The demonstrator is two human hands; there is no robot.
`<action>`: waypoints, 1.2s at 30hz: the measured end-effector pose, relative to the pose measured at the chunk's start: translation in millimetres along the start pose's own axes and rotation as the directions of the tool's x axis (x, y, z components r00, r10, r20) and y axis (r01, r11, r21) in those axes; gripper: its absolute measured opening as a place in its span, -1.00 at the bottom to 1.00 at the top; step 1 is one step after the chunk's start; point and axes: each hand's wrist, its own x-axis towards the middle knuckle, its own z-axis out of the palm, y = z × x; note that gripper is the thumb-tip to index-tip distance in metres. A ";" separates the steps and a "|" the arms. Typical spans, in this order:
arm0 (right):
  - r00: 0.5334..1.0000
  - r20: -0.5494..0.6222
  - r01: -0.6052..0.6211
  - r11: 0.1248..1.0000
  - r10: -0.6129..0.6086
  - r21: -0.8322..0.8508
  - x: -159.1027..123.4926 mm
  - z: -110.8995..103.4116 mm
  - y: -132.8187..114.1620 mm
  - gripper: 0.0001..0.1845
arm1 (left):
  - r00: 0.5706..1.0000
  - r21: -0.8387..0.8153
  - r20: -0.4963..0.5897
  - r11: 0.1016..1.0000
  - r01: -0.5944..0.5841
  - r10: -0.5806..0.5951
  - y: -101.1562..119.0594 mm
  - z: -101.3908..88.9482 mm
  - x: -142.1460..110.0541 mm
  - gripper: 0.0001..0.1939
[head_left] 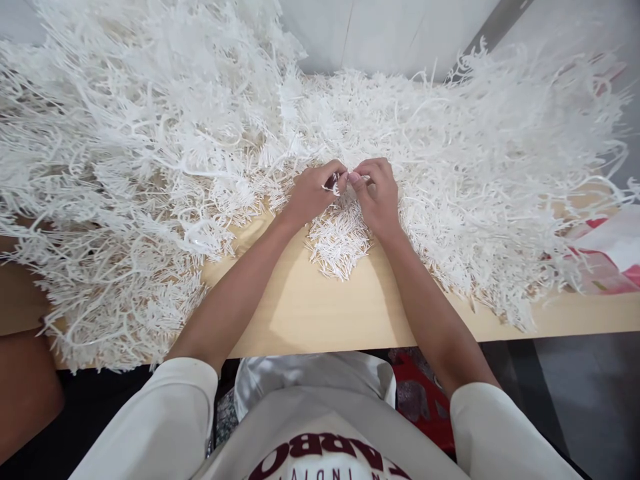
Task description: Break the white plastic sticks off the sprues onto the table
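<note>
My left hand and my right hand meet fingertip to fingertip over the table, both closed in a pinch. A small white plastic sprig shows among the left fingers, its thin branches poking out. What lies between the right thumb and fingers is too small to make out. Just below the hands sits a small pile of loose white plastic pieces, short and thin. Behind and to both sides spreads a large heap of white branching plastic sprigs.
A taller mass of the white sprigs rises on the left and hangs over the front edge of the wooden table. A red and white plastic bag lies at the right end. Another person's limb shows at the lower left.
</note>
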 end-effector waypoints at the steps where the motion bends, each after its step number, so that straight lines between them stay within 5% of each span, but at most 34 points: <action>1: 1.000 0.013 0.014 1.000 -0.014 -0.003 -0.5 -0.6 -0.8 -0.56 | 1.000 0.012 0.012 1.000 -0.007 0.007 0.0 0.1 -0.4 -0.67; 7: 0.993 -0.008 0.113 0.992 -0.114 -0.053 -2.0 -0.7 -3.6 -0.64 | 1.000 0.031 0.024 0.999 0.014 -0.015 5.7 1.8 -2.4 -0.69; 14: 0.976 -0.136 0.154 0.979 -0.171 -0.131 -3.1 -0.5 -11.1 -0.62 | 0.987 -0.009 -0.103 0.992 0.125 -0.125 -2.5 8.7 1.4 -0.68; 17: 0.964 -0.218 0.125 0.984 -0.151 -0.130 -4.3 -1.5 -16.0 -0.61 | 0.968 -0.047 -0.179 0.985 0.168 -0.173 -6.8 7.0 3.1 -0.65; 22: 0.957 -0.289 -0.009 1.000 0.001 -0.026 -1.8 1.5 -8.2 -0.71 | 0.993 -0.050 -0.083 0.996 0.074 -0.078 2.1 5.3 0.1 -0.61; 27: 0.969 -0.226 -0.085 0.995 0.095 0.053 0.4 4.2 4.7 -0.57 | 0.992 -0.067 -0.096 0.995 0.081 -0.087 3.2 6.2 0.7 -0.60; 33: 1.000 0.005 -0.021 0.998 0.020 0.063 1.9 -0.1 -1.1 -0.55 | 0.996 -0.049 -0.063 0.997 0.060 -0.063 4.3 3.7 1.4 -0.68; 36: 1.000 0.005 -0.010 0.998 0.009 0.065 1.5 0.4 -1.7 -0.57 | 0.998 -0.032 -0.044 0.998 0.053 -0.055 4.3 3.3 0.8 -0.70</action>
